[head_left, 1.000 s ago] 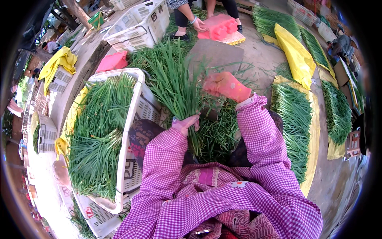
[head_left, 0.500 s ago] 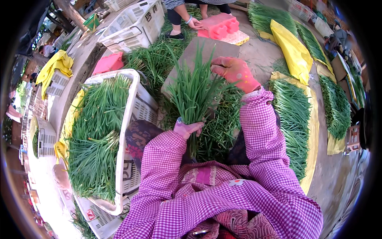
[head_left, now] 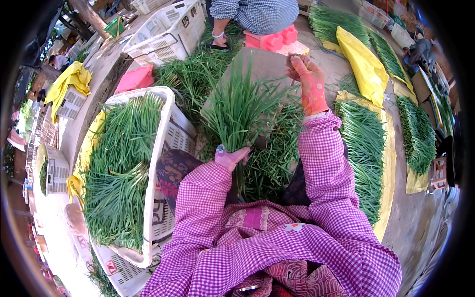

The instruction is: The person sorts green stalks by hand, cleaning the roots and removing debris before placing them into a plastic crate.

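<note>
so far one white crate (head_left: 157,148) is full — left hand (head_left: 230,158) clenched on a chive bunch (head_left: 237,109), right hand (head_left: 308,74) raised, fingers pinched on something small; loose piles remain.

The right hand (head_left: 308,79) in its pink glove has left the bunch of green chives (head_left: 237,111) and risen away from it, fingers now pinched on a small scrap. The bunch, gripped low by the left hand (head_left: 231,157), now fans out more upright.
</note>
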The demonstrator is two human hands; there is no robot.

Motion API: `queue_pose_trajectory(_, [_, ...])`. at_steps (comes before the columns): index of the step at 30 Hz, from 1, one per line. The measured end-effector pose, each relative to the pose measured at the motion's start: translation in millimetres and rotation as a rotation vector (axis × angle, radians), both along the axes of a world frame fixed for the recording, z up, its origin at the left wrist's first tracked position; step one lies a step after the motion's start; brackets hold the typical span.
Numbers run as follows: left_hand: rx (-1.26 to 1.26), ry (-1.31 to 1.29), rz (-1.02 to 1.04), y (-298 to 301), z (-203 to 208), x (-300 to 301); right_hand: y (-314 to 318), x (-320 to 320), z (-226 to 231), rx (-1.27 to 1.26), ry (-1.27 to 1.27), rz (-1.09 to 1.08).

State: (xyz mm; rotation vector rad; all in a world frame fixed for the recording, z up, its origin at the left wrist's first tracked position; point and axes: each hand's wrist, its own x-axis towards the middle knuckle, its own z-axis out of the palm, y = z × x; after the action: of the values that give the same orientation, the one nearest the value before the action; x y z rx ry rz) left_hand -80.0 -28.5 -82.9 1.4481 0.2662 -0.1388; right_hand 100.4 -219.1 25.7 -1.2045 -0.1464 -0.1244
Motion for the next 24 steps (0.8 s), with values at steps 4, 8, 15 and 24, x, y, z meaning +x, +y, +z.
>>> queue_pose_trajectory(4, [0.215, 0.038, 0.077, -5, 4, 8, -1, -8, 18, 0.056, -0.124, -0.055])
queue_pose_trajectory(8, [0.402, -0.012, 0.073, 2, -13, 16, -11, -21, 37, -0.295, -0.407, -0.052])
queue_pose_trajectory(15, [0.517, -0.027, 0.057, 14, 6, 30, -31, -21, 34, -1.104, -0.303, -0.051])
queue_pose_trajectory(24, [1.609, -0.470, -0.047, 28, 134, 55, -56, 11, 25, 0.149, -0.042, -0.302])
